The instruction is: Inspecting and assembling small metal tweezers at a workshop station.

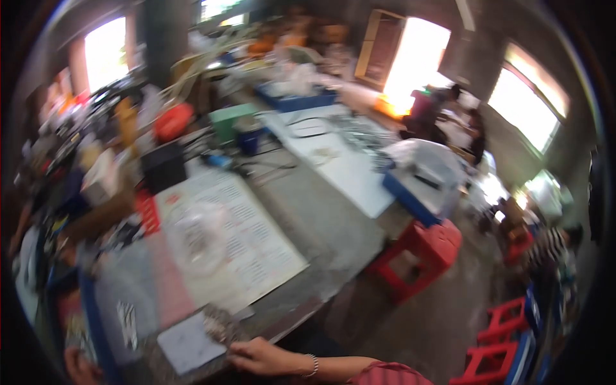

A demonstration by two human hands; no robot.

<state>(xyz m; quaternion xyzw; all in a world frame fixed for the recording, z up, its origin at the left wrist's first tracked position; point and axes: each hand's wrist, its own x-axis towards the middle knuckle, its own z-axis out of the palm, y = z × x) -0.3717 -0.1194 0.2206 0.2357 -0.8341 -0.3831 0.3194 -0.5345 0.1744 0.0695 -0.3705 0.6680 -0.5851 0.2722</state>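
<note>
Low in the picture, my right hand (263,357) reaches in from the right, a beaded bracelet on its wrist and a dark red sleeve behind. Its fingers are closed at the edge of a blurred grey-brown clump (221,324); whether they grip it I cannot make out. That clump touches a small white pad (187,343) on the table. My left hand (82,367) is at the lower left beside a blue tray (96,327), its fingers blurred and partly cut off. Between the hands lie thin silvery strips (127,324) on a clear sheet.
A printed sheet (266,250) with a clear plastic bag (196,237) covers part of the grey table (321,224). Clutter, including a black box (163,165), fills the left. A red stool (417,256) stands by the table's right edge. Other people (443,115) sit farther off.
</note>
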